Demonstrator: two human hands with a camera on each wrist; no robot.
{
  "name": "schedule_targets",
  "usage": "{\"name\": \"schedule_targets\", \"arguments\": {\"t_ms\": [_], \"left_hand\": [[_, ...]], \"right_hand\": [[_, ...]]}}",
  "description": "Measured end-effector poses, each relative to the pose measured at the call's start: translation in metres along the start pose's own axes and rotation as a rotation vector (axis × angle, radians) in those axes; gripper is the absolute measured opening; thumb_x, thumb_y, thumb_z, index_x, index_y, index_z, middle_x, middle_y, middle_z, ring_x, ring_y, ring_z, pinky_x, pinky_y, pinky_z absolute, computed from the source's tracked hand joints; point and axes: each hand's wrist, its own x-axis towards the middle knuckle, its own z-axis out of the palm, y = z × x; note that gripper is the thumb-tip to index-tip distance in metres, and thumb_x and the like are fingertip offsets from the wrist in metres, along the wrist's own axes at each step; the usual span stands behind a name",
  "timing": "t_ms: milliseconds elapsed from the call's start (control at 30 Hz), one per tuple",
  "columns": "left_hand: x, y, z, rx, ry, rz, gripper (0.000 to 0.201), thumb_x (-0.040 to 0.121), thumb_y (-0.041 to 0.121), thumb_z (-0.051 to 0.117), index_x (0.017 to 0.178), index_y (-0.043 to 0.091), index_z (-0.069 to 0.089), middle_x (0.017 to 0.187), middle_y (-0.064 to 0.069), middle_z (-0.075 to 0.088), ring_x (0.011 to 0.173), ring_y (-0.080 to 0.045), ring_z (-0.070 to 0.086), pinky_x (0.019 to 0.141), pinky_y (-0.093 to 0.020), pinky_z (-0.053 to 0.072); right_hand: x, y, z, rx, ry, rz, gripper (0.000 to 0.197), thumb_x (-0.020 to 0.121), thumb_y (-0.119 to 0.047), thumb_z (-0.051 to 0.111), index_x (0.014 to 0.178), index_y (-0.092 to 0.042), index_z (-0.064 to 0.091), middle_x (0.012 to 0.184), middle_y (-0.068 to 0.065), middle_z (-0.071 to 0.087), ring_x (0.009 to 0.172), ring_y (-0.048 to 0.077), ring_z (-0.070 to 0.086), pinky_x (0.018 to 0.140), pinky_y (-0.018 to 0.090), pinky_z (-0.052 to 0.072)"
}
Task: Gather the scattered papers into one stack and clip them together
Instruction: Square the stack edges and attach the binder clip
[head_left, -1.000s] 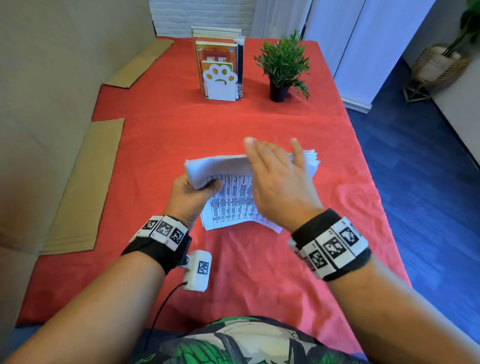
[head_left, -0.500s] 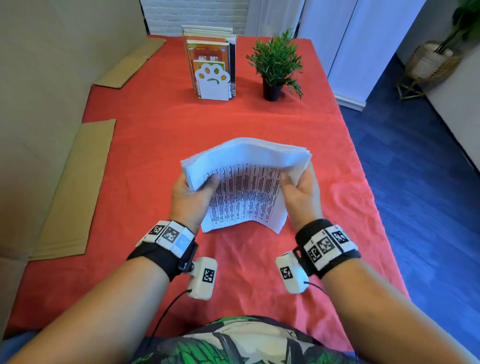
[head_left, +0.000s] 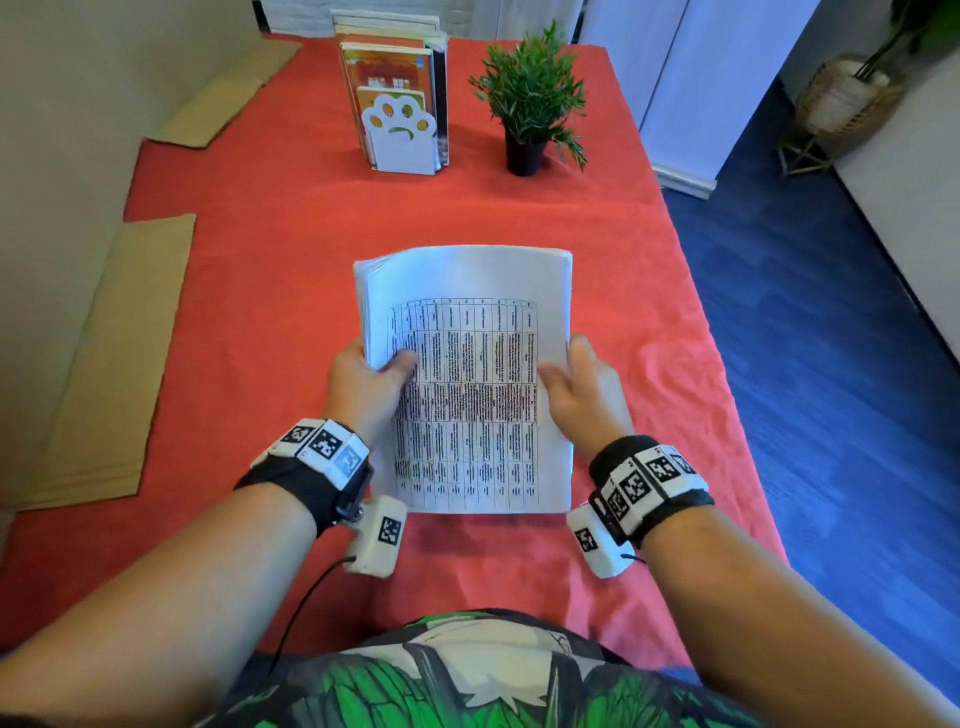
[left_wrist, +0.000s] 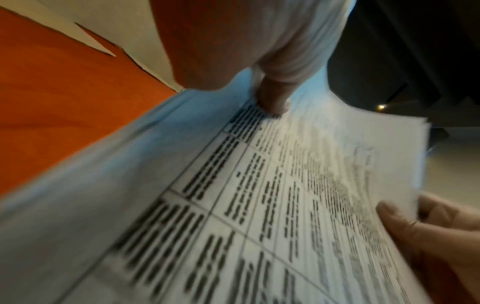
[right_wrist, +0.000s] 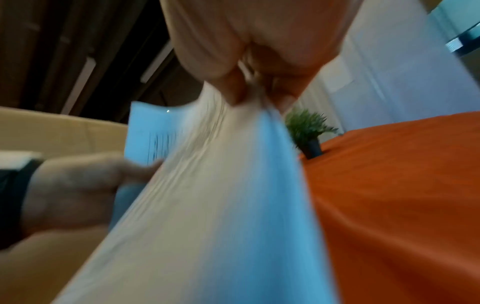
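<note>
- Left hand (head_left: 366, 382) grips the left edge of the stack of papers (head_left: 467, 374), thumb curled over the printed top sheet and the other fingers hidden beneath
- Right hand (head_left: 579, 392) holds the stack's right edge, thumb lying on the top sheet near the margin, fingers wrapped under and behind the sheets
- Seen by the left wrist camera, the left thumb (left_wrist: 272, 98) presses on the edge of the printed table, and the right hand's thumb shows at the far edge of the page
- Seen by the right wrist camera, the picture is blurred; the fingers (right_wrist: 241, 90) pinch the side of the stack, whose layered sheet edges run toward the lens
- Both hands hold the stack together above the red tablecloth (head_left: 270, 270), roughly at the table's middle, top sheet facing up; its shadow falls on the cloth just below the near edge
- Sheets at the far left corner fan slightly apart; the right side looks squared
- At the table's far end stand a white paw-shaped bookend (head_left: 400, 135) with books (head_left: 389, 57) behind it, and a small potted plant (head_left: 530, 104) just to its right
- Flat cardboard pieces (head_left: 119, 353) lie along the table's left side
</note>
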Motion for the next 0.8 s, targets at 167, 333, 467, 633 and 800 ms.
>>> {"name": "schedule_targets", "arguments": {"t_ms": [167,333,467,633,800], "left_hand": [[-0.004,-0.028,0.003,0.365,-0.145,-0.243,0.018,0.089,0.015,0.060,0.092,-0.003,0.063,0.075,-0.006,0.058,0.066,-0.022,0.056,0.057,-0.021,0.041],[-0.015,-0.068,0.004,0.550,-0.180,-0.491,0.028,0.091,0.015,0.056,0.070,0.000,0.044,0.073,-0.005,0.043,0.084,-0.029,0.050,0.069,-0.030,0.039],[-0.014,-0.074,0.001,0.638,-0.207,-0.525,0.052,0.090,0.020,0.057,0.131,-0.008,0.044,0.137,-0.025,0.049,0.122,-0.038,0.051,0.093,-0.040,0.046],[-0.009,-0.075,0.000,0.641,-0.234,-0.548,0.060,0.091,0.024,0.056,0.138,-0.007,0.036,0.146,-0.023,0.040,0.132,-0.037,0.043,0.103,-0.040,0.041],[-0.009,-0.078,-0.001,0.576,-0.216,-0.569,0.062,0.090,0.020,0.057,0.142,-0.004,0.032,0.149,-0.022,0.036,0.136,-0.036,0.039,0.106,-0.041,0.039]], "right_hand": [[-0.002,0.052,-0.020,-0.444,-0.363,0.302,0.036,0.087,-0.019,0.046,0.122,-0.017,0.055,0.122,0.012,0.059,0.109,0.032,0.059,0.094,0.043,0.048],[-0.043,0.095,-0.041,-0.809,-0.608,0.708,0.058,0.087,-0.015,0.049,0.141,-0.020,0.028,0.145,0.012,0.026,0.120,0.041,0.051,0.095,0.050,0.048],[-0.059,0.112,-0.034,-0.738,-0.521,0.826,0.052,0.088,-0.008,0.044,0.137,-0.013,0.027,0.138,0.017,0.030,0.119,0.041,0.051,0.095,0.048,0.046],[-0.056,0.118,-0.022,-0.699,-0.384,0.791,0.039,0.090,-0.004,0.037,0.129,-0.007,0.038,0.129,0.019,0.037,0.113,0.042,0.054,0.091,0.047,0.046],[-0.033,0.098,-0.006,-0.509,-0.374,0.545,0.028,0.088,-0.009,0.048,0.116,-0.007,0.053,0.117,0.021,0.053,0.106,0.039,0.056,0.090,0.038,0.048]]}}
